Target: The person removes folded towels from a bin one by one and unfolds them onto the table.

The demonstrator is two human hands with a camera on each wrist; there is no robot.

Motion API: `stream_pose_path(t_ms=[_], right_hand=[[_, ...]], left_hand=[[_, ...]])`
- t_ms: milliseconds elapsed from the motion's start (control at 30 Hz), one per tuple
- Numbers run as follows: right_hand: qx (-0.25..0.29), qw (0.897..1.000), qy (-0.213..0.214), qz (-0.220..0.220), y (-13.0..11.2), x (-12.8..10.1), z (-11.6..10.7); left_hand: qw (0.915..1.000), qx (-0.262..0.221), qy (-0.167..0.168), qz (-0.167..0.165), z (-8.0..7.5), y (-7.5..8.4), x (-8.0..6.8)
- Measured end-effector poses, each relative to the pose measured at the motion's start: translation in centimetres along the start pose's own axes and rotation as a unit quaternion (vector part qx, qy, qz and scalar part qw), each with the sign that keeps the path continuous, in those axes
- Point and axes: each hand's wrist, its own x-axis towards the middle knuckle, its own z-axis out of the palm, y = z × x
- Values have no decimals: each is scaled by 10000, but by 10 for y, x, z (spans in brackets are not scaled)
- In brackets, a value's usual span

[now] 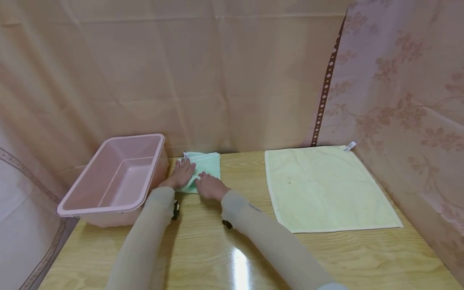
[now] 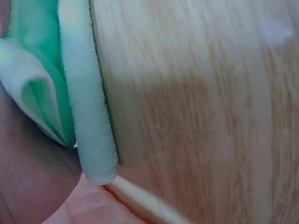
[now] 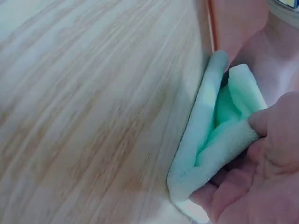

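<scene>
A mint-green towel (image 1: 208,164), folded into a small rectangle, lies on the wooden table beside the basin. My left hand (image 1: 183,172) rests on its left part with straight, spread fingers. My right hand (image 1: 211,186) pinches a raised fold at the front of the towel. In the right wrist view, the curled fingers of my right hand (image 3: 266,177) grip the edge of the folded towel (image 3: 219,144), whose layers gape open. The left wrist view has the looped towel edge (image 2: 88,93) close beside the left palm (image 2: 32,177).
A pink basin (image 1: 158,161) stands at the left, right next to my left forearm. On the right a pale yellow towel (image 1: 326,189) lies spread flat with a white tag at its far corner. Beige curtains (image 1: 203,80) hang along the table's back edge.
</scene>
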Motion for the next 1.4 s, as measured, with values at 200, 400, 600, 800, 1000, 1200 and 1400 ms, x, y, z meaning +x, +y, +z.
stream_pose_path(t_ms=[200,400,600,800,1000,1200,1400], right_hand=[[1786,9835,212,209,14,1,-2],[3000,9510,406,632,29,-1,-3],[4363,8941,579,827,43,-5,-3],[4690,8783,626,681,50,-5,-3],[3755,9230,565,628,42,3,-8],[805,9948,631,-5,22,8,-11],[-1257,9874,908,-301,9,3,-14]], left_hand=[[9989,-249,260,311,1,-1,2],[9980,-512,307,218,1,2,-1],[9982,-433,220,364,6,2,1],[9987,-220,169,426,8,0,0],[9978,467,-66,462,11,2,2],[9945,883,-383,403,10,7,5],[9954,715,-543,320,5,8,5]])
